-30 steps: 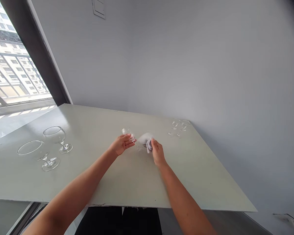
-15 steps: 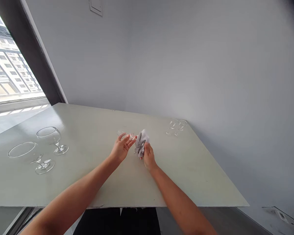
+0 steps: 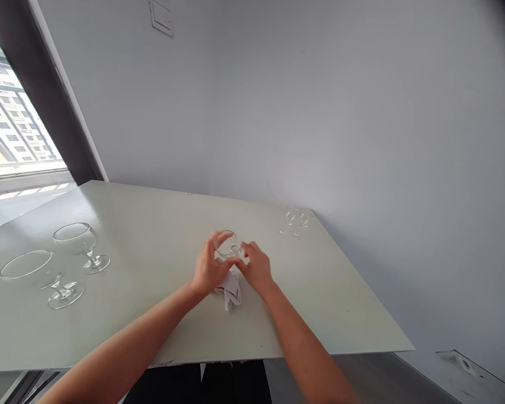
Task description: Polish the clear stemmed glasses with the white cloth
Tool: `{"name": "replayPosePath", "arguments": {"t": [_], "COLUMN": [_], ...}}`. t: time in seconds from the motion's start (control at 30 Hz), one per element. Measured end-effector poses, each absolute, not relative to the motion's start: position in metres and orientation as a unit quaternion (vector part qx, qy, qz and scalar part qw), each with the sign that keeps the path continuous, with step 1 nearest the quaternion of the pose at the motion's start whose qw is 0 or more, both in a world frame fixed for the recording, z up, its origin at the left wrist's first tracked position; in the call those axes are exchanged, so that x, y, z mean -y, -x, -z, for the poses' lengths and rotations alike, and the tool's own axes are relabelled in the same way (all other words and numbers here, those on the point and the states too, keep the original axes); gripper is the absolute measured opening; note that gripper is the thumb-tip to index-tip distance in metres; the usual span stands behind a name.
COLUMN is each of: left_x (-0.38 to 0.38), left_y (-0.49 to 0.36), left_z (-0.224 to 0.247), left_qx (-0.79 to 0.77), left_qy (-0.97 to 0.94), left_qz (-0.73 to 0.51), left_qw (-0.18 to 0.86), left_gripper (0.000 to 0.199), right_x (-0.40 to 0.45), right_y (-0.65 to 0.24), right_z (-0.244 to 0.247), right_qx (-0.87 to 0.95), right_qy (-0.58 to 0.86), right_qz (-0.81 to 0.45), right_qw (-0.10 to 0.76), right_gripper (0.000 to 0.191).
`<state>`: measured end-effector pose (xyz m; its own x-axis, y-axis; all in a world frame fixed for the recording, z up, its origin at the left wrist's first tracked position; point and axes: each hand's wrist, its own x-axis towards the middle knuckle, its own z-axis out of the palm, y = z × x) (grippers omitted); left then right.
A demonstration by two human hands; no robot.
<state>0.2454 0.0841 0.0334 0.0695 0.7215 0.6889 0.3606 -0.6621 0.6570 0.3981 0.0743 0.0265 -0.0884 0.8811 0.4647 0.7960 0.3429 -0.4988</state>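
Observation:
Between my two hands is a small clear glass (image 3: 226, 244), its round rim turned toward me. My left hand (image 3: 210, 264) wraps round the bowl side, thumb below and fingers over the top. At the other end, my right hand (image 3: 256, 266) grips the foot side with thumb and fingers. Just below them a crumpled white cloth (image 3: 231, 290) shows, partly hidden behind my left hand; neither hand is plainly holding it.
Two large stemmed glasses stand at the left, one nearer (image 3: 65, 293) and one farther (image 3: 96, 262). Two small stemmed glasses (image 3: 295, 221) stand by the wall at the table's (image 3: 320, 314) far right corner.
The cloth has left my right hand and is now lower, beneath my hands. My right hand has come onto the small glass, which has turned so its rim shows.

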Motion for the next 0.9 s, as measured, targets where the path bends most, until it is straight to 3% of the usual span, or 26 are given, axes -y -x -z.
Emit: {"name": "replayPosePath", "arguments": {"t": [0.07,0.23,0.43,0.9], "left_x": [-0.079,-0.083,-0.098,-0.101], "left_y": [-0.253,-0.259,-0.256,-0.255], "left_z": [-0.026,-0.005,0.013,0.018], "left_qx": [-0.361,-0.423,-0.447,-0.456], "left_qy": [-0.755,-0.793,-0.805,-0.791], "left_qz": [-0.530,-0.412,-0.340,-0.351], "left_qw": [0.133,0.148,0.193,0.208], "left_gripper": [0.063,0.077,0.040,0.030], "right_x": [-0.079,-0.120,-0.182,-0.224], "right_y": [-0.395,-0.426,-0.489,-0.507], "right_z": [-0.021,-0.019,-0.012,0.011], "right_qx": [0.757,0.681,0.567,0.496], "right_qy": [0.570,0.663,0.763,0.811], "right_qz": [-0.048,-0.086,-0.112,-0.154], "right_qw": [0.317,0.298,0.289,0.270], "right_gripper": [0.023,0.028,0.030,0.022]}}
